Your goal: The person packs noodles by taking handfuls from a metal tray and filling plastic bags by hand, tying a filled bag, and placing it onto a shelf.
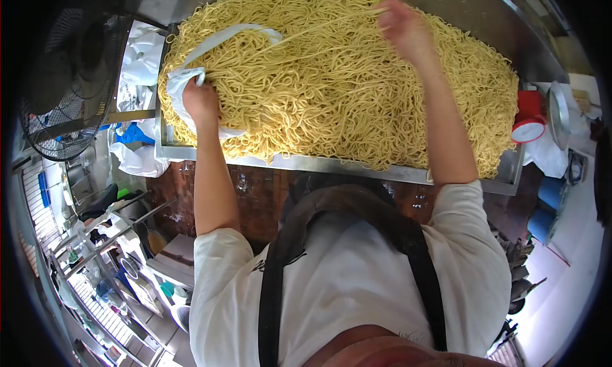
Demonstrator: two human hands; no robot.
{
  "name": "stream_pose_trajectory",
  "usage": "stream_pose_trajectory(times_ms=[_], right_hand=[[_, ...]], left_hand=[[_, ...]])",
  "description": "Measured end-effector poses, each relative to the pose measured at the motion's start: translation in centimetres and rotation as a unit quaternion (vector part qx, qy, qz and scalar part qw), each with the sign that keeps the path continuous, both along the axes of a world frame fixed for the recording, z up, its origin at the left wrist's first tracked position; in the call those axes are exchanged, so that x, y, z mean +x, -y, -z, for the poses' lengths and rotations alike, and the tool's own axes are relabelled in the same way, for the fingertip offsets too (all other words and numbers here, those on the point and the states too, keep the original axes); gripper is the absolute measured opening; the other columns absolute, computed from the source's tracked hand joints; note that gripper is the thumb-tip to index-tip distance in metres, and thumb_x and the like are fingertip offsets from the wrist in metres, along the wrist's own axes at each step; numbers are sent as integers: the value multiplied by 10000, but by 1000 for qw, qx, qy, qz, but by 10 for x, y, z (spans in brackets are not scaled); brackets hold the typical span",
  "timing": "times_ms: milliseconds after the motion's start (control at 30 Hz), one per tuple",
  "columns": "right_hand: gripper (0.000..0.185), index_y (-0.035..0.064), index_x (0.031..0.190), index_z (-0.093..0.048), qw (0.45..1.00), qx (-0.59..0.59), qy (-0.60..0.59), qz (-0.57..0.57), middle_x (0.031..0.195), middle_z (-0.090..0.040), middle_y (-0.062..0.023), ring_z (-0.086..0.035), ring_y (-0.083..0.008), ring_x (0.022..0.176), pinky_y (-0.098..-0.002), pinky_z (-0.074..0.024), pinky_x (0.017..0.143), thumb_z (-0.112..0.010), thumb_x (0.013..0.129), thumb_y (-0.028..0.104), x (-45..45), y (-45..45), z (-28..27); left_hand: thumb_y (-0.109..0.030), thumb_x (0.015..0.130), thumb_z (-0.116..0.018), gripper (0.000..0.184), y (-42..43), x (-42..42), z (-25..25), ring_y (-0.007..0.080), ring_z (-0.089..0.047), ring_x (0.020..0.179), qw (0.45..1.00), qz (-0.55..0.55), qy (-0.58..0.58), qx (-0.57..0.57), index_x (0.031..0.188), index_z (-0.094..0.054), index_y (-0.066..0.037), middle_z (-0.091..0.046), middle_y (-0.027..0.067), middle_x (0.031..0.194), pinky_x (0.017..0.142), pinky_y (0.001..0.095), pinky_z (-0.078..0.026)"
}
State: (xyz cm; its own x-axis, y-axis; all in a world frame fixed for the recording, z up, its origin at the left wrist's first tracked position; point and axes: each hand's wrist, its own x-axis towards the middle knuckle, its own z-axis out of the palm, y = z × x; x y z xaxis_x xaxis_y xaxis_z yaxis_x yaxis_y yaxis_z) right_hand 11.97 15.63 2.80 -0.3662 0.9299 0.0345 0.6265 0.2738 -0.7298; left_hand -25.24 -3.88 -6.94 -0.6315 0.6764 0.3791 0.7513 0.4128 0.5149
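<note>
A big heap of yellow noodles (319, 93) fills a shallow metal tray (408, 174) in front of me. At the heap's left end my left hand (201, 100) is closed on a white plastic bag (176, 85). One loop of the bag arches over the noodles, and its lower part lies against them. My right hand (405, 30), blurred by motion, is raised over the far right part of the heap. Long noodle strands stretch from its fingertips down left toward the bag, so it grips them. The bag's inside is hidden from me.
Left of the tray stand a black fan (64, 93) and more white plastic bags (141, 58). A red container (529, 112) and a round metal lid (558, 115) are off its right end. Blue stools (550, 193) stand lower right, and a metal rack (108, 239) lower left.
</note>
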Motion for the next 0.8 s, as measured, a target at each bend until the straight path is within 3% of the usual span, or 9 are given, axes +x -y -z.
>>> stream_pose_trajectory(times_ms=[67,233,333,400,533,567,633,700,800], right_hand=[[234,153,1143,-659,989,-11,-139,46,838,-656,6,-580,-76,660,-220,-487,567,-537,958,75,78,-58,-1],[288,25,1172,-626,952,104,-152,244,796,-676,-84,-654,-144,687,-273,-521,614,-522,973,205,276,-185,2],[364,-22,1158,-604,890,210,362,178,946,-676,-221,-675,-328,816,-399,-540,723,-603,941,269,345,-229,63],[414,-27,1177,-588,866,162,461,104,1042,-658,-277,-645,-435,918,-460,-520,818,-656,904,276,316,-217,80],[750,94,1471,-345,993,-115,0,-32,1466,-405,-223,-490,-347,1280,-390,-427,1040,-728,828,135,59,22,59],[734,81,1465,-356,981,-135,63,-128,1486,-363,-230,-395,-362,1352,-418,-381,1078,-695,815,53,17,62,81],[843,217,1501,-332,956,100,88,-260,1503,-279,-245,-370,-438,1334,-464,-382,1091,-746,774,118,-49,122,138],[763,174,1463,-403,950,98,169,-245,1460,-368,-213,-421,-373,1303,-426,-446,1043,-734,779,102,-98,125,149],[626,115,1369,-504,978,-33,-47,-201,1308,-534,-186,-539,-303,1179,-378,-508,950,-704,778,64,-130,89,158]], left_hand=[[-25,749,-515,389,-2,-14,8,410,-645,887,1000,-4,-26,-13,1105,-671,-1,-683,240,967,802,435,-510],[-44,787,-565,422,-14,-15,-10,413,-619,1017,996,60,27,-58,1203,-626,-6,-658,257,1075,889,415,-491],[-102,818,-662,470,-8,-13,-21,361,-596,1130,985,128,44,-105,1273,-580,-19,-630,215,1217,959,378,-457],[-99,843,-650,426,4,8,-49,322,-599,1131,979,100,175,-40,1257,-588,-19,-640,172,1205,961,376,-449],[-113,925,-587,184,29,45,-109,224,-600,942,808,-21,542,230,1058,-588,15,-621,102,977,839,386,-451],[-115,929,-584,175,28,47,-120,217,-585,907,786,6,565,250,1044,-582,17,-607,94,948,824,383,-450],[-120,937,-577,162,22,49,-137,203,-555,837,734,65,609,292,1015,-572,22,-581,76,889,794,377,-448],[-115,948,-566,137,-12,47,-164,157,-476,723,753,91,604,247,982,-568,18,-524,46,808,675,318,-399],[-123,958,-556,197,-44,58,-188,109,-385,658,740,138,631,184,1034,-553,58,-442,5,753,599,269,-325]])
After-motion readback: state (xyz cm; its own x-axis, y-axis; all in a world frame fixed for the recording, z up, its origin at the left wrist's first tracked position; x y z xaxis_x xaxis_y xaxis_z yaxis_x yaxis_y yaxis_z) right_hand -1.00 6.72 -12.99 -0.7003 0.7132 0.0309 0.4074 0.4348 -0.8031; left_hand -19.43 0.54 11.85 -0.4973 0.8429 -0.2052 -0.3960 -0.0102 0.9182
